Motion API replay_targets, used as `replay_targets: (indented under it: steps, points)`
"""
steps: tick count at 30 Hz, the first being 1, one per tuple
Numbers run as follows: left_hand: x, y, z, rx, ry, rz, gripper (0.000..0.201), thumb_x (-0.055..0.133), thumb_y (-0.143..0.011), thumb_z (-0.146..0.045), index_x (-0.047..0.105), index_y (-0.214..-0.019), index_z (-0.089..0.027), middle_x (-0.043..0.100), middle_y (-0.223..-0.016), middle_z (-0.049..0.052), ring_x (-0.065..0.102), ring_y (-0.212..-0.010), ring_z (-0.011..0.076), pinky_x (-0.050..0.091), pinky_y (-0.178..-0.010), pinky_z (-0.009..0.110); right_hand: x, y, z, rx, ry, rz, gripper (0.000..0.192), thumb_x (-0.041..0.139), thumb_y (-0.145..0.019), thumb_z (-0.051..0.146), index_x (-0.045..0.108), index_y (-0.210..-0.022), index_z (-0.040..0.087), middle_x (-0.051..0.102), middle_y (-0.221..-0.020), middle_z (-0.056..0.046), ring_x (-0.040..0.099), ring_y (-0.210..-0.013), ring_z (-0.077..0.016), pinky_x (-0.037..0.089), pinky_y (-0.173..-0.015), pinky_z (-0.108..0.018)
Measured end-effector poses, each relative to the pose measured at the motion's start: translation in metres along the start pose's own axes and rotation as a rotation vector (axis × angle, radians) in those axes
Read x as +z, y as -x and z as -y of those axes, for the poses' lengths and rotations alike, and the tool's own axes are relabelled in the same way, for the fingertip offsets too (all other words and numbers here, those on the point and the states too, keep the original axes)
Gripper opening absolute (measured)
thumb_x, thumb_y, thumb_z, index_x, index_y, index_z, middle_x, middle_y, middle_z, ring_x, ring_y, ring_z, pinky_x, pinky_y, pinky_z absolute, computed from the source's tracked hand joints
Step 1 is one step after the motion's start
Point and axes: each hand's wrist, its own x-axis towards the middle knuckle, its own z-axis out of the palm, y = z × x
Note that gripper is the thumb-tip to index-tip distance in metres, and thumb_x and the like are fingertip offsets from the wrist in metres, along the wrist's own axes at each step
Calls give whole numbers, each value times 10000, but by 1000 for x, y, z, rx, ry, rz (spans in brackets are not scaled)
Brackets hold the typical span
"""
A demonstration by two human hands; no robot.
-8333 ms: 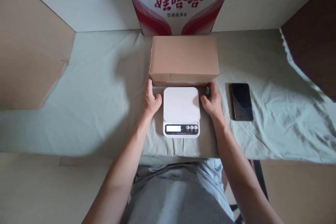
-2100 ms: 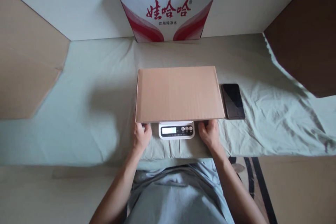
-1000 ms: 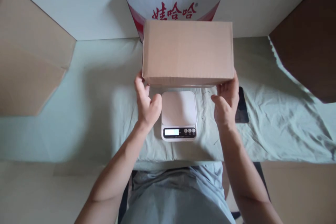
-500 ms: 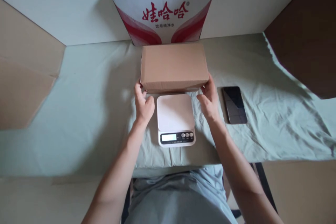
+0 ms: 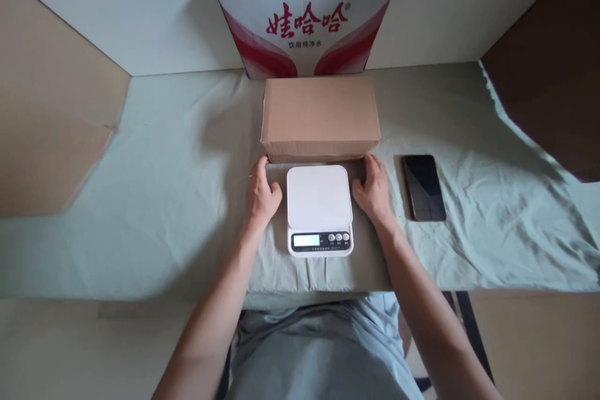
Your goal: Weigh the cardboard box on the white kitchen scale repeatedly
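The cardboard box [image 5: 320, 115] is now sitting behind the scale [image 5: 319, 209] — left hand [image 5: 262, 194] and right hand [image 5: 372, 187] resting loosely open at its near corners, gripping nothing.

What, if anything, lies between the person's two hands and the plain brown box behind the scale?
Nothing visible. The left hand and right hand lie beside the white scale, fingertips at the brown box front corners.

You get soft, rather dim daylight with no glare. The cardboard box [image 5: 320, 114] throws a faint shadow toward frame left. Focus is sharp at centre; straight lines bow near the frame edges.
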Motion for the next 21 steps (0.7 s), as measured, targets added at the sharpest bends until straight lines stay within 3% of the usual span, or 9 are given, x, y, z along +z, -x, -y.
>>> replay_targets:
  steps: [6, 9, 12, 15, 18, 21]
  points:
    - [-1, 1, -4, 2, -30, 17, 702, 486, -676, -10, 426, -1365, -127, 549, -1374, 178, 497, -1335, 277, 379, -1153, 455, 0, 1, 0, -25, -3, 8, 657, 490, -664, 84, 470, -1317, 159, 570, -1348, -154, 482, -1319, -329, 381, -1136, -593]
    - [0, -1, 0, 17, 65, -24, 729, 476, -688, -14, 380, -1398, -147, 538, -1396, 166, 502, -1333, 250, 371, -1163, 438, -3, 0, 3, 5, -49, -11, 658, 488, -653, 79, 483, -1304, 173, 591, -1328, -146, 506, -1290, -323, 383, -1123, -593]
    - [-1, -9, 7, 5, 225, -95, 767, 454, -714, -25, 288, -1450, -163, 507, -1434, 162, 515, -1323, 209, 405, -1139, 402, -7, -4, 4, 86, -213, -27, 704, 472, -641, 71, 463, -1330, 213, 609, -1318, -114, 547, -1237, -286, 421, -1087, -555]
    - [0, -23, 11, -22, 263, -65, 775, 473, -723, -26, 288, -1456, -194, 502, -1451, 141, 507, -1333, 197, 416, -1128, 386, -5, -14, 4, 131, -421, -22, 742, 442, -621, 59, 444, -1341, 239, 598, -1338, -77, 546, -1244, -247, 431, -1084, -503]
    - [7, -38, 6, -80, 256, 15, 698, 514, -710, -18, 401, -1377, -190, 607, -1320, 129, 571, -1255, 216, 442, -1098, 412, 0, -29, 7, 158, -499, 9, 670, 439, -579, 68, 517, -1229, 212, 660, -1168, -68, 599, -1119, -246, 478, -1013, -472]
    - [9, -48, -10, -107, 272, 24, 583, 525, -702, -14, 482, -1260, -175, 675, -1082, 89, 657, -1039, 207, 517, -983, 402, -1, -41, 15, 178, -520, 11, 501, 462, -570, 108, 571, -1051, 195, 670, -993, -58, 617, -948, -236, 528, -889, -432]
